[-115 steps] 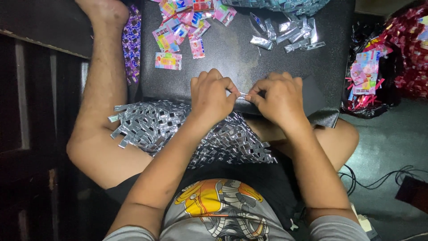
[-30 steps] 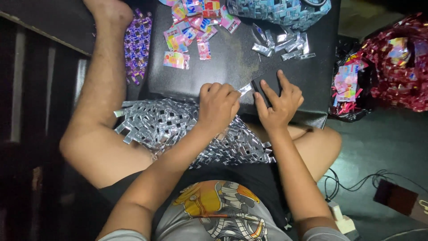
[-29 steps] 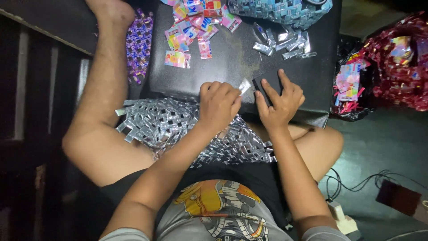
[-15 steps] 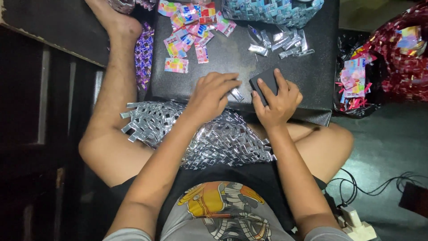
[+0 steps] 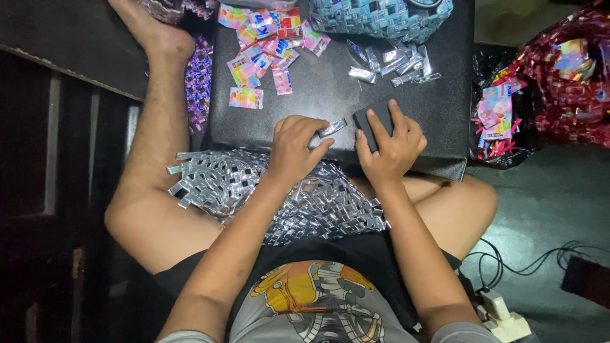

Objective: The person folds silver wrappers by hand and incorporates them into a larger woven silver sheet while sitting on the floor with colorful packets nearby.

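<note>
A folded silver strip point(image 5: 330, 129) lies pinched in the left hand point(image 5: 294, 149), its far end poking out past the thumb toward the right hand point(image 5: 391, 147). The left fingers are curled closed around the strip, resting on the near edge of a black table point(image 5: 318, 101). Just beside it, the right hand lies flat with fingers spread on a small dark block point(image 5: 373, 121), pressing it to the table; the hand is not closed on it. The strip's tip sits near the block, apparently not touching it.

Below the table's near edge, a woven silver mat point(image 5: 254, 190) spreads over the person's lap, under the left wrist. Toward the table's far side, a loose heap of silver strips point(image 5: 394, 62) lies beyond the block. Left of that heap, colourful wrappers point(image 5: 267, 47) are scattered. At the far edge sits a blue woven piece point(image 5: 381, 16). Right of the table, a red shiny pile point(image 5: 565, 76) holds more wrappers.
</note>
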